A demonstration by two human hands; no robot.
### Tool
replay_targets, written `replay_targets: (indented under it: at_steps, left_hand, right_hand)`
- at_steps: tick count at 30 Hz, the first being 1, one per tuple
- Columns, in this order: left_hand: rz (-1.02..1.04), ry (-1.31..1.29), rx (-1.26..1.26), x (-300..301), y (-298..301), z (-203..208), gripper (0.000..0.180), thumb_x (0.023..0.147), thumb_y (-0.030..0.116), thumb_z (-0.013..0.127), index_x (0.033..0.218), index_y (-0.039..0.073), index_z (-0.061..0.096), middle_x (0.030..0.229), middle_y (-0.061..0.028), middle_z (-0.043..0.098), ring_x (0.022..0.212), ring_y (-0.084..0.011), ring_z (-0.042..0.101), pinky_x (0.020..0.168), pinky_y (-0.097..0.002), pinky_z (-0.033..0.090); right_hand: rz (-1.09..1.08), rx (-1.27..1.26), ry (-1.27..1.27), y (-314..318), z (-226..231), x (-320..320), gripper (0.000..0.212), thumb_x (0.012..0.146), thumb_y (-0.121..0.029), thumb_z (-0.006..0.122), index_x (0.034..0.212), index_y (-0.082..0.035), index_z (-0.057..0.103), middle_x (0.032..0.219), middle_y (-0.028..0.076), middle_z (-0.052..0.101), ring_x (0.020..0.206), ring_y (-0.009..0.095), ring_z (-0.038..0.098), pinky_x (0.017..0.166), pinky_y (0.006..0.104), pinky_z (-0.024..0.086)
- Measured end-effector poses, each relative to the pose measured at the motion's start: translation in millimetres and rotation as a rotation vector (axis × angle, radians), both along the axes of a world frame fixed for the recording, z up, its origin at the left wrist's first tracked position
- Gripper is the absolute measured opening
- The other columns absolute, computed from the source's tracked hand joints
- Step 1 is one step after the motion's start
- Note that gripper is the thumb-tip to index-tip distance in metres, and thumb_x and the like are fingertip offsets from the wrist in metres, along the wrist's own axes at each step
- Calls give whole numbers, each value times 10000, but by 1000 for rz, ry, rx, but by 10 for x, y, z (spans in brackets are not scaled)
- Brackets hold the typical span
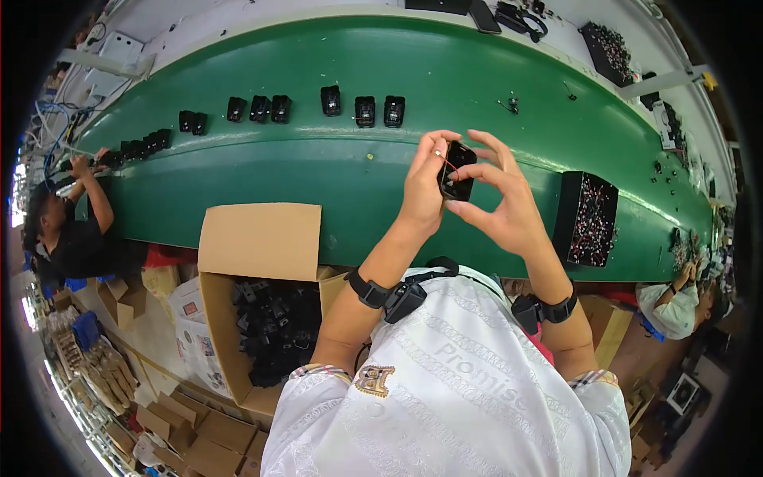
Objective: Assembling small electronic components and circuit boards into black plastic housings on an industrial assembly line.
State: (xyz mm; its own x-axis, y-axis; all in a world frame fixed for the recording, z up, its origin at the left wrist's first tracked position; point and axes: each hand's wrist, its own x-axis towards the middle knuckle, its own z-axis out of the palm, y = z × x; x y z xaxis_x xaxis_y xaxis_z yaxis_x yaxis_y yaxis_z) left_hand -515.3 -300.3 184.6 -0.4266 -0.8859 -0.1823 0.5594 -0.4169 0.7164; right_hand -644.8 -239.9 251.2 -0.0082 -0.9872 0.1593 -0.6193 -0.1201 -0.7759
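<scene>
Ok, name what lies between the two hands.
The head view shows a black housing with a thin red wire between the left hand and the right hand, whose index finger crosses it.

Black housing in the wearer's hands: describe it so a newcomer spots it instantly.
Over the long green table, find the wearer's left hand and right hand, close together. Between them is a black housing with a thin red wire over it. Unlike the black units resting to its left, it is held.

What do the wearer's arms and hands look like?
Left hand and right hand: both bare, no gloves. Each forearm has a black strap carrying a black module. Short white sleeves, beige checked trim.
</scene>
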Motion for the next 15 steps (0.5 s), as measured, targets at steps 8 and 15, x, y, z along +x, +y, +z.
replay_targets:
  at_steps: [8,15]
  left_hand:
    - [224,-601,-184,1209,76,-353,358,1026,290,555,1249,11,549,1234,-137,612,950,-212,695,735,-295,572]
    - [860,-1357,-80,3070,1206,-1290,125,987,109,557,1053,6,583,904,-53,610,804,-150,577,714,-271,480]
  right_hand:
    - [42,-53,112,-921,-1040,-406,326,742,-189,818,1028,-69,718,1341,176,576,1191,383,585,1027,419,450]
    - [24,-73,315,-1596,-2286,-547,354,718,-160,818,1036,-92,678,1408,131,513,1239,384,532,1005,456,464]
